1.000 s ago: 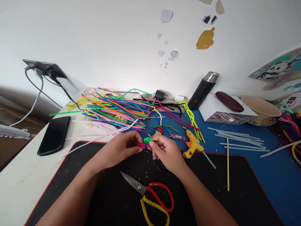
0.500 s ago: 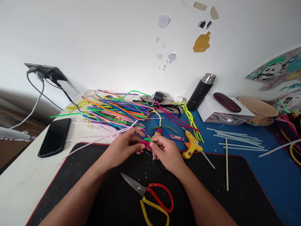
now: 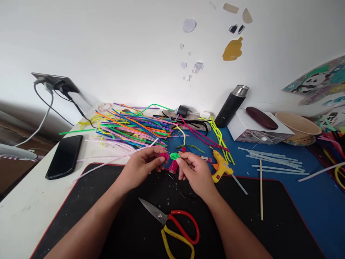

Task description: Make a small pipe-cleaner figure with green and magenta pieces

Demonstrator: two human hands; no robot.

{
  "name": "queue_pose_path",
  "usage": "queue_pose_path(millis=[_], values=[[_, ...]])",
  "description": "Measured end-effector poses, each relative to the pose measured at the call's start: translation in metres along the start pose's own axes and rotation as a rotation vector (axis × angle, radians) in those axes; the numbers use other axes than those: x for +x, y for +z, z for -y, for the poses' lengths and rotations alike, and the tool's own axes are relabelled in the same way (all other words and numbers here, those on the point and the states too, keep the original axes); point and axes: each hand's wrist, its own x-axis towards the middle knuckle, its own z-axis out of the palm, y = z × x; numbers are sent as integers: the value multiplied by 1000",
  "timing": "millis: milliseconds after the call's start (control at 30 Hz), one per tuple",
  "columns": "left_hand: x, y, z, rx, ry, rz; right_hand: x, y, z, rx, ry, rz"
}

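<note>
My left hand (image 3: 147,166) pinches a small magenta pipe-cleaner piece (image 3: 165,156) between thumb and fingers. My right hand (image 3: 193,169) pinches a small bright green pipe-cleaner coil (image 3: 175,155). A narrow gap parts the two pieces. Just below the green coil shows a second magenta fuzzy piece (image 3: 173,167); whether it lies on the mat or touches my right fingers I cannot tell. Behind my hands something small and red is partly hidden. Scissors (image 3: 160,217) with one red and one yellow handle lie on the black mat (image 3: 124,223), nearer to me.
A big heap of coloured pipe cleaners (image 3: 134,126) spreads behind my hands. Right of them lie a yellow glue gun (image 3: 221,166), clear glue sticks (image 3: 272,160) and a wooden stick (image 3: 261,190). A phone (image 3: 64,157) rests at left; a black flask (image 3: 232,106) stands against the wall.
The magenta and green pieces, bunched together between my fingers before, are now held slightly apart. The second magenta piece below has come into sight. The view has shifted slightly.
</note>
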Motion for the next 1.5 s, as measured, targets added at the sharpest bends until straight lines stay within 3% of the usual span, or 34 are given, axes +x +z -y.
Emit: queue_pose_path(millis=[167, 367, 700, 1233, 1500], values=[[1, 1, -1, 34, -26, -41, -1, 0, 1, -9, -15, 46], [-1, 8, 1, 67, -8, 39, -3, 2, -1, -144, -29, 106], [-2, 6, 5, 6, -57, 146, -2, 0, 3, -170, -9, 101], [1, 8, 1, 66, -31, 64, -2, 1, -3, -196, -5, 145], [3, 5, 1, -10, -65, -46, 0, 0, -7, -117, -3, 67]])
